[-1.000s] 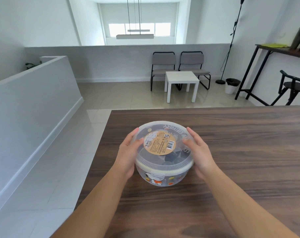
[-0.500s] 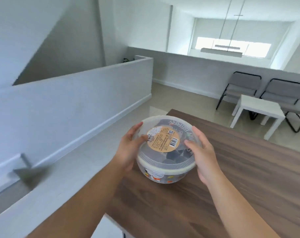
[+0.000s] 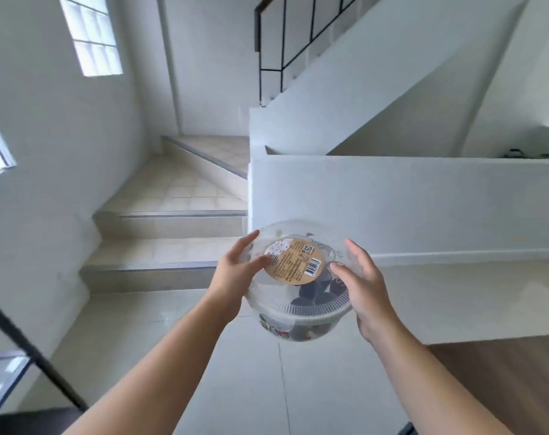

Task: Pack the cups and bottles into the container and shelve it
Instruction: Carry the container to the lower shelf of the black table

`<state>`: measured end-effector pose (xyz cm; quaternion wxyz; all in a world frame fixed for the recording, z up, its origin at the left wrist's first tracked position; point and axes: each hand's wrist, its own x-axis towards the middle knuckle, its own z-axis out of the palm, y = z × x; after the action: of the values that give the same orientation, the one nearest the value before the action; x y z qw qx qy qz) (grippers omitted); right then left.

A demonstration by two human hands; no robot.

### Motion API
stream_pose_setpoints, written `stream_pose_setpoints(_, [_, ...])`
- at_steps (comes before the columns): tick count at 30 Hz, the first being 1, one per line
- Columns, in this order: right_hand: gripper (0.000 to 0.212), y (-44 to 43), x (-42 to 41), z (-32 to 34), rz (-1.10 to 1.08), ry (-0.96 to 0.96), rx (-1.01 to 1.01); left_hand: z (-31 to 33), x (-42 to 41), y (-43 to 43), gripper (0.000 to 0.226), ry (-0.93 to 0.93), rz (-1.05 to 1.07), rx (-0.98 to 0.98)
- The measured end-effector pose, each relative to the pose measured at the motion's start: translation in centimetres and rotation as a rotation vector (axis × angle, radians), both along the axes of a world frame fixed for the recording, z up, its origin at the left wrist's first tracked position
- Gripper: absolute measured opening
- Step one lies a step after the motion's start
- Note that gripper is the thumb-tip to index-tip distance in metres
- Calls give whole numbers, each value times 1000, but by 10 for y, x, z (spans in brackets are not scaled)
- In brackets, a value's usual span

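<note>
A round clear plastic container (image 3: pixel 301 312) with a lid and a tan round label hangs in the air over the tiled floor. Dark cups or bottles show dimly through its lid and wall. My left hand (image 3: pixel 235 277) grips its left side with the thumb on the lid. My right hand (image 3: pixel 365 287) grips its right side. Both arms reach forward from the bottom of the view.
Tiled stairs (image 3: pixel 172 215) rise ahead on the left. A white half wall (image 3: pixel 408 208) stands ahead on the right. A corner of the wooden table (image 3: pixel 502 381) shows at lower right. A black metal frame (image 3: pixel 25 350) with a shelf crosses the lower left.
The container has been lifted off the wooden table and carried left. My view has swung left from the table and chairs to the stairs and half wall.
</note>
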<state>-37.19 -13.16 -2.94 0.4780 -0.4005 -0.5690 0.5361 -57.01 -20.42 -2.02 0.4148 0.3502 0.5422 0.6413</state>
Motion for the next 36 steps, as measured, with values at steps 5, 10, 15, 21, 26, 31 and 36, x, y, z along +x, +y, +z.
stream_pose_setpoints(5, [49, -21, -147, -19, 262, -25, -15, -15, -123, -68, 51, 30, 255, -32])
stream_pose_setpoints(10, [53, -54, -273, -53, 490, -73, -20, -45, -220, -138, 53, 98, 450, -119])
stream_pose_setpoints(15, [53, -85, -362, -87, 728, -131, -72, -81, -276, -196, 54, 45, 668, -155])
stream_pose_setpoints(21, [56, -99, -441, -117, 993, -199, -106, -112, -307, -232, 57, -19, 890, -209])
stream_pose_setpoints(26, [57, -101, -501, -137, 1246, -245, -101, -129, -317, -247, 61, -44, 1121, -249])
stream_pose_setpoints(31, [59, -108, -545, -160, 1427, -321, -85, -155, -326, -254, 57, -101, 1287, -289])
stream_pose_setpoints(36, [59, -127, -588, -185, 1508, -403, -84, -189, -349, -272, 59, -133, 1373, -362])
